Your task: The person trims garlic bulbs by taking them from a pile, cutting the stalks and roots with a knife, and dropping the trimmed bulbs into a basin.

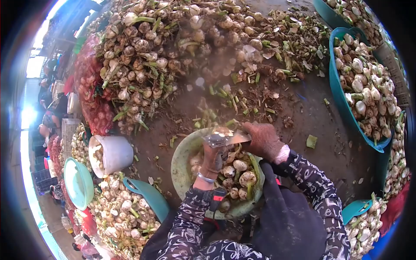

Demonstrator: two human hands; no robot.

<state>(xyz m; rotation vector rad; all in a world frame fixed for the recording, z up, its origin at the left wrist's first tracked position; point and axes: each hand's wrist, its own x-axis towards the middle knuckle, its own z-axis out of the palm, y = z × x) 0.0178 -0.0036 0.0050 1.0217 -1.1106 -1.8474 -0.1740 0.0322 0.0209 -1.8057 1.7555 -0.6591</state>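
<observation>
My right hand (263, 141), in a dirty brown glove, is closed around a knife, whose broad metal blade (228, 138) points left over the basin. My left hand (212, 161) has its fingers curled up against the blade's left end. A pale, soil-stained garlic bulb (222, 131) shows at those fingertips, partly hidden by blade and fingers. Below both hands is a round pale green basin (179, 161), with several trimmed garlic bulbs (239, 165) in it and a green stem along its right side.
A big heap of untrimmed garlic (138, 47) covers the floor ahead, beside a red mesh sack (89, 78). Cut stems and roots (260, 93) litter the ground. A teal tub (336, 86) of garlic stands right. To the left are a white bucket (119, 154) and a green basin (78, 184).
</observation>
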